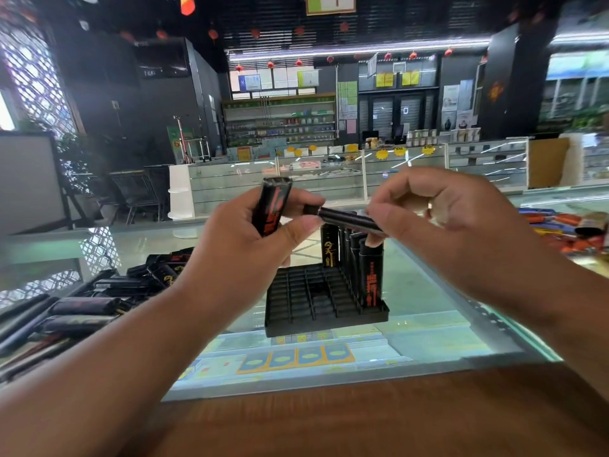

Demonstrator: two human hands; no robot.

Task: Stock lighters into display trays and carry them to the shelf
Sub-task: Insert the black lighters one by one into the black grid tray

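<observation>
A black display tray (309,305) with a grid of slots stands on the glass counter. Several black lighters (369,275) with orange print stand upright in its right-hand rows; the other slots are bare. My left hand (244,245) grips one black lighter (272,206) upright above the tray. My right hand (438,216) pinches a second black lighter (342,217), which lies nearly level, and its far end touches my left fingertips. Both hands hover over the tray's back edge.
A heap of loose black lighters (99,301) lies on the counter (428,311) at the left. Orange and blue lighters (566,229) lie at the far right. A wooden edge (362,417) runs along the counter's near side. Shop counters and shelves stand behind.
</observation>
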